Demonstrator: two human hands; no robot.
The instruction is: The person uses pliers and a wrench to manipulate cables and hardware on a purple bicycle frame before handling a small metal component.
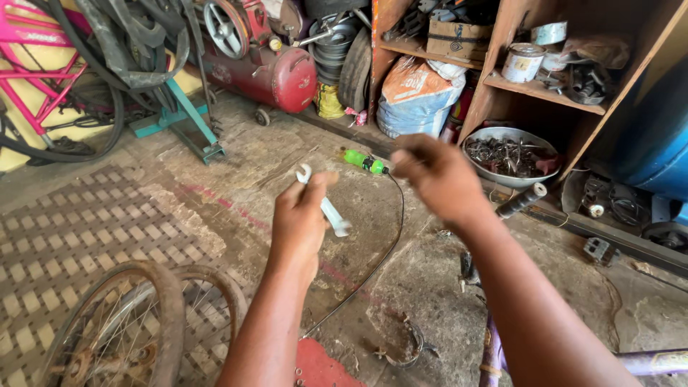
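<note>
**Left hand grips a wrench over the workshop floor**

Left hand (299, 218) is clenched around a silver open-ended wrench (324, 201), held slantwise in the air above the concrete floor (236, 165). Right hand (437, 175) is blurred, raised beside it; whether it grasps anything cannot be told. Beyond lie a green bottle (364, 161), a black cable (380, 258) and rusty bicycle wheels (136, 330).

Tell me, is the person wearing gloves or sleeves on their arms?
No. The left hand and the right hand are both bare, with no gloves. Both forearms are bare too: no sleeves, watch or bracelet show. The right hand looks blurred, so rings are hard to tell.
</note>
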